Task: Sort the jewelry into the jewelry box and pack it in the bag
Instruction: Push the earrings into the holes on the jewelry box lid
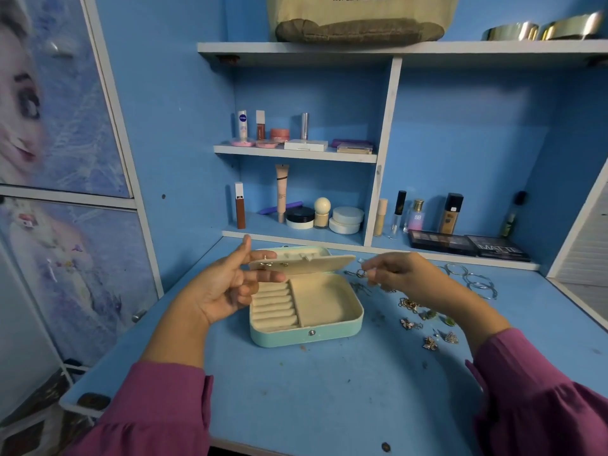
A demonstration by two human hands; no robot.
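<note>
A mint jewelry box (307,334) lies open on the blue desk, cream inside, with ring rolls on the left and an empty compartment on the right. My left hand (227,284) holds up the box's inner flap (302,263) with straight fingers. My right hand (404,274) pinches a small silver piece of jewelry (360,273) just right of the flap. Loose earrings (424,324) and silver bangles (473,278) lie on the desk to the right of the box. A cream canvas bag (358,14) stands on the top shelf.
Cosmetics fill the shelves behind the box: tubes, jars, bottles (418,215) and dark palettes (467,246). Two metal bowls (539,29) sit top right. A cabinet with printed doors (65,159) stands at the left. The desk's front edge (296,445) is near me.
</note>
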